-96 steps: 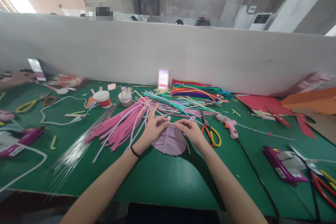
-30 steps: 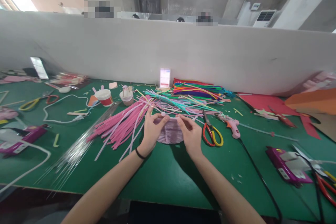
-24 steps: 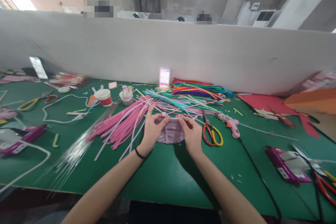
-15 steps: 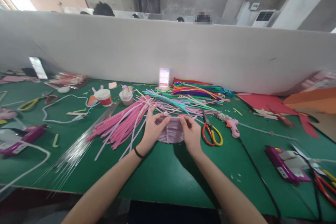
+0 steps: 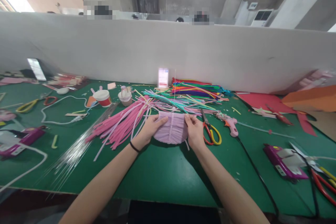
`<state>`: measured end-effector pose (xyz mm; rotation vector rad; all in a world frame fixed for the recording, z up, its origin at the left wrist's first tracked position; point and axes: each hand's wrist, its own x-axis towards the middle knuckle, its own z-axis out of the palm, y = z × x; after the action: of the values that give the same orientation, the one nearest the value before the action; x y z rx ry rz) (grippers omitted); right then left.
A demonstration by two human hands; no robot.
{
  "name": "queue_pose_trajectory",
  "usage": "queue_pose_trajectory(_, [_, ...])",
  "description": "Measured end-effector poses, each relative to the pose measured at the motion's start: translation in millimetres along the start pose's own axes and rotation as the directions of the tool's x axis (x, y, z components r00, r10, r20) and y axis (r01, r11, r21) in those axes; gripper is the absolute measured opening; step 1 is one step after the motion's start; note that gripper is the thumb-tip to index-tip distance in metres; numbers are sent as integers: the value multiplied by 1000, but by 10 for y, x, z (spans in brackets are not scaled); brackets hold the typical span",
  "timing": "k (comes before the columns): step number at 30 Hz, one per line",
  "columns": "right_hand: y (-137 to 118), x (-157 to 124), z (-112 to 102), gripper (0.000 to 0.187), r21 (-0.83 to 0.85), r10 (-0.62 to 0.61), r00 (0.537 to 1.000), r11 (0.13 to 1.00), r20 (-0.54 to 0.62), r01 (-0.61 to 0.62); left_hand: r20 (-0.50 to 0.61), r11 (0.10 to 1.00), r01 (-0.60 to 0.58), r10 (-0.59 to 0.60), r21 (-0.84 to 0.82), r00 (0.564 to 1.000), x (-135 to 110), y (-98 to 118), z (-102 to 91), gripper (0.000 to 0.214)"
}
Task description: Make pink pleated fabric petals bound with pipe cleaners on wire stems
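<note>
A pale lilac fan-shaped piece made of pipe cleaners (image 5: pixel 171 128) is held upright above the green table (image 5: pixel 162 178), with a thin wire rising from its top middle. My left hand (image 5: pixel 149 130) grips its left edge, fingers curled round it. My right hand (image 5: pixel 194 131) grips its right edge in the same way. Just behind lies a spread of pink pipe cleaners (image 5: pixel 120 123) and a pile of mixed-colour ones (image 5: pixel 194 92).
Red and yellow scissors (image 5: pixel 211 131) and a pink glue gun (image 5: pixel 229 122) lie right of my hands. Purple devices sit at far right (image 5: pixel 282 157) and far left (image 5: pixel 23 138). Thin wires (image 5: pixel 76 147), a paper cup (image 5: pixel 103 98) and red sheets (image 5: pixel 265 103) lie around.
The lilac piece has been turned from lying tipped away to standing with its flat face toward me. Both hands moved from its top edge to its side edges.
</note>
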<state>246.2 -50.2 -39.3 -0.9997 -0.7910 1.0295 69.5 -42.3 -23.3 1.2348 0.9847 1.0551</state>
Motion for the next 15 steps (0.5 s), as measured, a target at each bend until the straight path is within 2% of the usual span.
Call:
queue_pose_trajectory(5, [-42, 35, -31, 31, 25, 67, 993, 997, 101, -70, -47, 1000, -6, 7, 7, 999, -27, 23, 23, 44])
queue_pose_trajectory(9, [-97, 30, -49, 31, -64, 77, 990, 996, 115, -70, -62, 999, -7, 10, 39, 998, -33, 34, 16, 43])
queue_pose_trajectory(15, [-136, 1, -50, 33, -170, 79, 985, 984, 151, -53, -82, 1000, -15, 14, -8, 997, -50, 65, -4, 38])
